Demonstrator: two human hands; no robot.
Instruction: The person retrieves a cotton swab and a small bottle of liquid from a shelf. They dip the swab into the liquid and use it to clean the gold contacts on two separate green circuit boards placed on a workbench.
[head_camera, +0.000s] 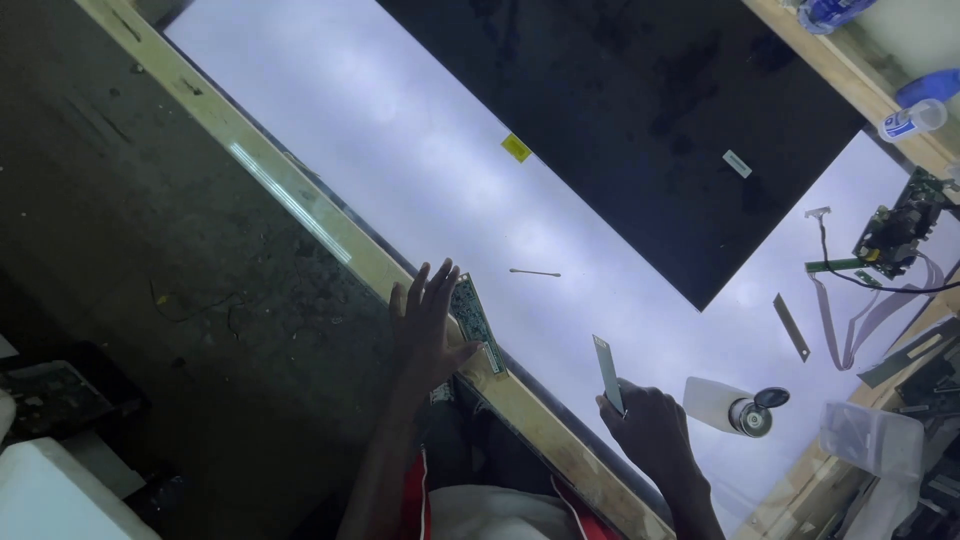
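at the left of the lit bench (300, 110), along its wooden front rail, the left hand (428, 325) lies spread flat, fingers splayed and loose, gripping nothing. its fingertips and thumb rest against a narrow green circuit board strip (477, 325) that lies at the very edge of the glowing white surface. that strip looks thin, light and stiff but easily cracked; judging by its shape, it is best taken by its long bare edges, not by the component face or any ribbon joint.

just beyond it a cotton swab (535, 272) lies alone on the white surface, apart from both hands.

further right, the right hand (650, 428) is closed around the lower end of a thin flat blade (606, 372), which stands up out of the fist. it looks rigid, light and sharp along the rim, so the grip low on the shank seems the safe one.

beside that hand a white squeeze bottle (728, 407) lies on its side, its dark flip cap open. past it a second flat blade (791, 327) rests on the bench. the large dark display panel (640, 110) lies above, looking wide, thin and fragile. at the far right sits a driver board (895, 232) with ribbon cables.
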